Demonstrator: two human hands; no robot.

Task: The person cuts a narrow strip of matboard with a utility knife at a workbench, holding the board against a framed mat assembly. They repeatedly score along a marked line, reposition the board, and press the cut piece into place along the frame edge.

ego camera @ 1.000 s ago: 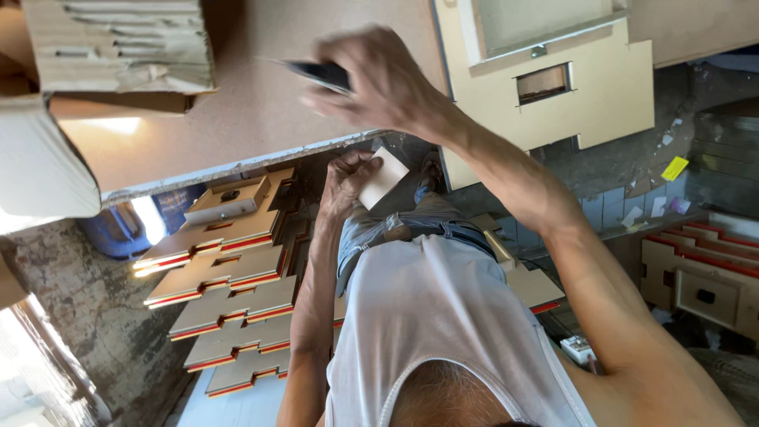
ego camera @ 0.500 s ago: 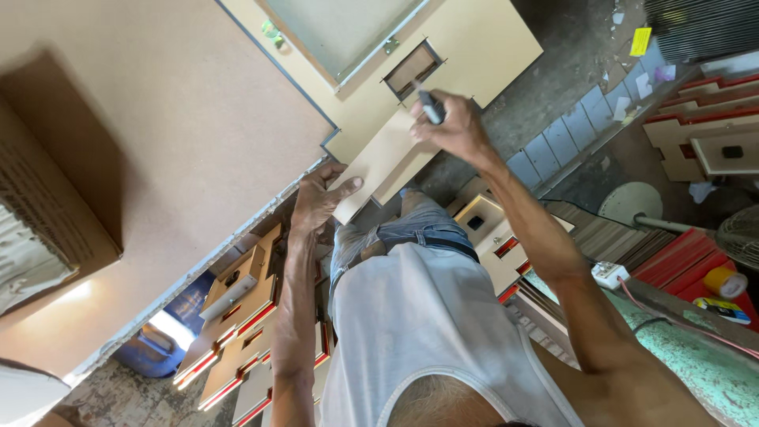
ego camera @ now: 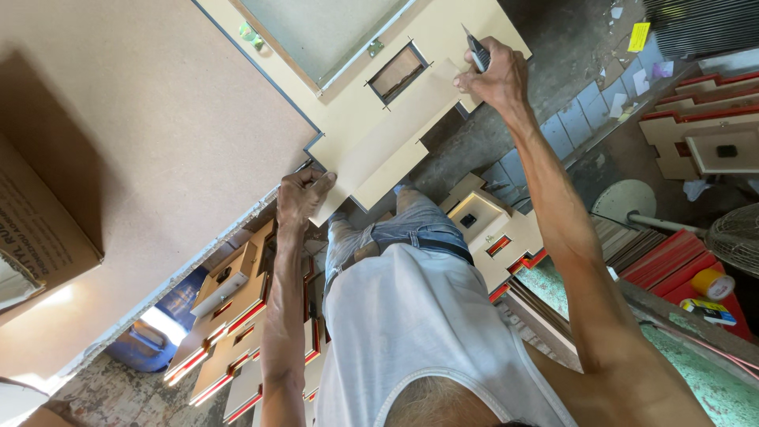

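My right hand (ego camera: 494,75) is raised at the top and grips a dark utility knife (ego camera: 477,52), blade pointing up, over a large beige panel (ego camera: 462,24) with a rectangular cutout and a window opening. A smaller beige notched board (ego camera: 379,146) lies against that panel. My left hand (ego camera: 304,198) pinches the lower left corner of this board, at the edge of a big brown sheet (ego camera: 158,134). My white vest and jeans fill the lower middle.
A cardboard box (ego camera: 35,229) sits on the brown sheet at left. Stacks of beige cut pieces with red edges (ego camera: 237,316) lie below, beside a blue container (ego camera: 150,348). At right are red-edged parts (ego camera: 696,134), a yellow tape roll (ego camera: 711,282) and a fan (ego camera: 735,237).
The view has swung across the workbench. My right hand carried the knife up to the cutout panel, and my left hand shifted to grip the notched board's corner.
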